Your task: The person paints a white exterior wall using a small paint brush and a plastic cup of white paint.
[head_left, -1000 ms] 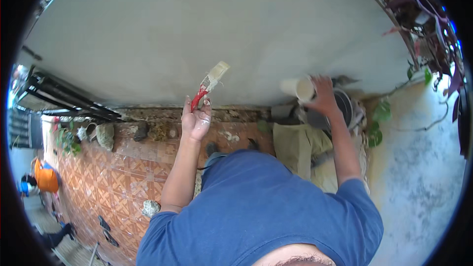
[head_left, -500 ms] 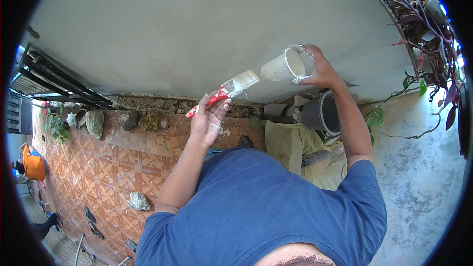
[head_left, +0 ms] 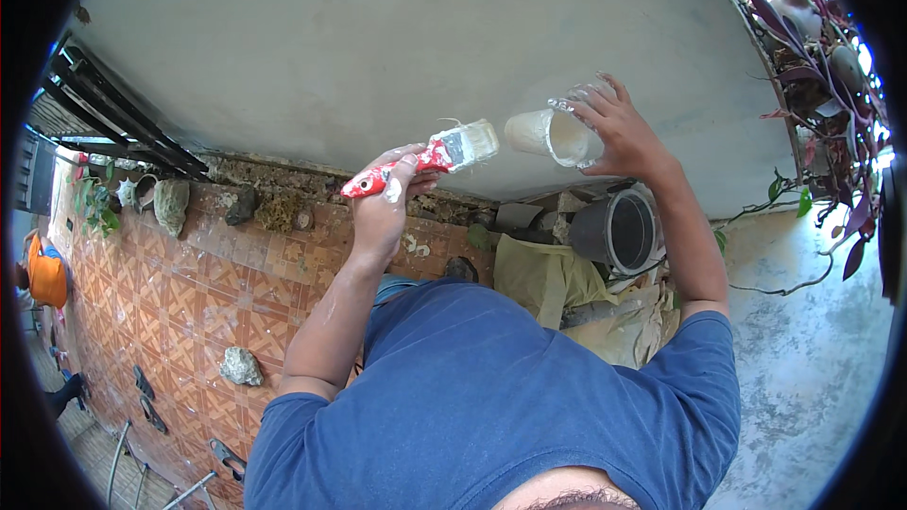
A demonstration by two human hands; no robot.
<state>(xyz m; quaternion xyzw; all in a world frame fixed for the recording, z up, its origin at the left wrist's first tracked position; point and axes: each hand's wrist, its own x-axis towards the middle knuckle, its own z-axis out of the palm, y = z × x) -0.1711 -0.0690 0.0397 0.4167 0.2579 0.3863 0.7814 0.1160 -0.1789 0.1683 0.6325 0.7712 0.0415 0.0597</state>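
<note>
My left hand (head_left: 387, 203) is closed round the red handle (head_left: 370, 179) of the brush (head_left: 458, 146), thumb laid over the top, and my right hand (head_left: 628, 137) is clamped on the rim (head_left: 551, 137) of the cup (head_left: 527, 132), fingers on the upper edge and thumb on the lower. Both things are up in front of the wall (head_left: 378, 57), the cup tipped on its side with its base toward the bristles (head_left: 480, 140), near but, as far as I can tell, not touching. I judge the brush light, its handle stiff and perhaps slick where white smears coat it, the bristles soft enough to bend; mid-handle, where I have it, is the place to hold. The cup looks light and thin-walled, so a hard squeeze could buckle it, and its crusted rim may slip under my whitened fingertips; a broad hold round its side would be surer. I can't tell how much it contains. A second ago the brush stood nearly upright over my open palm and the cup was a blur beside the bucket (head_left: 614, 231); now the brush lies much flatter, my grip has turned over, and the cup has come away from the bucket to meet the bristle end.
</note>
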